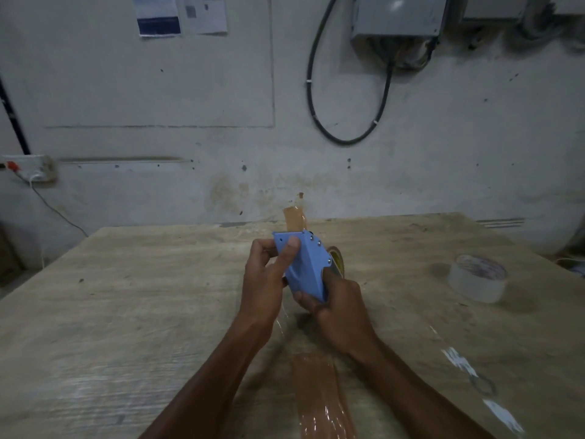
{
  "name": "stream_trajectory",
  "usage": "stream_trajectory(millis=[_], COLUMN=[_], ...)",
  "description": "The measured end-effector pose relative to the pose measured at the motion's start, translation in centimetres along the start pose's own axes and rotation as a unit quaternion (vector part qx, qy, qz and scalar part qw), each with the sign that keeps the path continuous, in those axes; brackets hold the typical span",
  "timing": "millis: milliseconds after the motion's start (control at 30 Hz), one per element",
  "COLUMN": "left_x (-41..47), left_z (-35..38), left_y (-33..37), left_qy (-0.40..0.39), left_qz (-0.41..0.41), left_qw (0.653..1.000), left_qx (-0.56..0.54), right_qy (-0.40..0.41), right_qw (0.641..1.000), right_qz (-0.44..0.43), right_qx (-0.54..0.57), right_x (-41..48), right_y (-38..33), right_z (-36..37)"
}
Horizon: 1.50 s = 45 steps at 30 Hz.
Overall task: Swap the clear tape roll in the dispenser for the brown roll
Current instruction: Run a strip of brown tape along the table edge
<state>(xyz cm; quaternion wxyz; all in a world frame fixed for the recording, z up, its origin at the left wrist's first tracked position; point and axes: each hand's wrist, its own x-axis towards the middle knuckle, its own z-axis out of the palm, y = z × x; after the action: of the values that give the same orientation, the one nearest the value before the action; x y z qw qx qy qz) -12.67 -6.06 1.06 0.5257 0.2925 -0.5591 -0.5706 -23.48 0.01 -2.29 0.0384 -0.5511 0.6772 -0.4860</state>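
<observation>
Both hands hold the blue tape dispenser (306,264) above the middle of the wooden table (126,296). My left hand (264,274) grips its upper end, thumb pressed on the blue face. My right hand (335,307) is wrapped around its lower end. The brown roll (337,258) sits in the dispenser, mostly hidden behind the blue body. A brown tape end (295,219) sticks up from the dispenser's top. The clear tape roll (477,277) lies flat on the table at the right, apart from both hands.
A wide strip of brown tape (319,397) is stuck to the table between my forearms, running to the near edge. White scraps (459,362) lie near the right front. The wall stands close behind the table, with a cable loop (345,134) and a socket (30,167).
</observation>
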Motion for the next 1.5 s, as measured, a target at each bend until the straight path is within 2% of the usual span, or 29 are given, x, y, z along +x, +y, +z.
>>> stream_trajectory(millis=[200,433,600,700,800,933,1067,1167,1267,1367,1500], left_x=[0.2,0.1,0.2,0.1,-0.3,-0.2,-1.0,-1.8,-2.6,-3.8,-5.0], left_z=[-0.3,-0.7,-0.7,-1.1,-1.4,-1.3,-1.7,-1.8,-1.7,-1.1,-0.2], left_y=[0.0,0.8,0.8,1.5,3.3,6.5,9.2,10.1,10.9,10.8,10.4], left_qy=[0.001,0.027,0.036,0.076,0.014,-0.107,-0.21,-0.223,-0.223,-0.226,-0.228], left_qz=[0.023,0.07,0.067,0.025,-0.077,-0.146,-0.193,-0.174,-0.165,-0.144,-0.119], left_qw=[1.0,0.997,0.997,0.997,0.996,0.981,0.947,0.94,0.944,0.949,0.945], left_qx=[-0.001,0.02,0.028,0.008,-0.05,0.067,0.148,0.192,0.181,0.167,0.204], right_qy=[-0.018,-0.022,0.008,0.02,0.006,-0.02,0.004,0.021,0.029,0.015,-0.021], right_qw=[0.999,0.984,0.97,0.962,0.947,0.934,0.928,0.922,0.919,0.91,0.898], right_qz=[0.013,0.058,0.094,0.116,0.139,0.162,0.178,0.19,0.212,0.25,0.292], right_qx=[0.045,0.166,0.222,0.245,0.29,0.319,0.328,0.336,0.33,0.33,0.327], right_x=[0.0,0.0,-0.3,-1.2,-2.9,-5.5,-7.8,-9.3,-10.6,-12.1,-14.0], right_y=[0.0,-0.9,-1.6,-2.3,-2.9,-4.6,-7.0,-8.4,-9.3,-9.9,-10.8], right_z=[0.1,-0.4,-0.8,-1.7,-2.7,-3.7,-5.0,-7.0,-8.5,-9.4,-10.6])
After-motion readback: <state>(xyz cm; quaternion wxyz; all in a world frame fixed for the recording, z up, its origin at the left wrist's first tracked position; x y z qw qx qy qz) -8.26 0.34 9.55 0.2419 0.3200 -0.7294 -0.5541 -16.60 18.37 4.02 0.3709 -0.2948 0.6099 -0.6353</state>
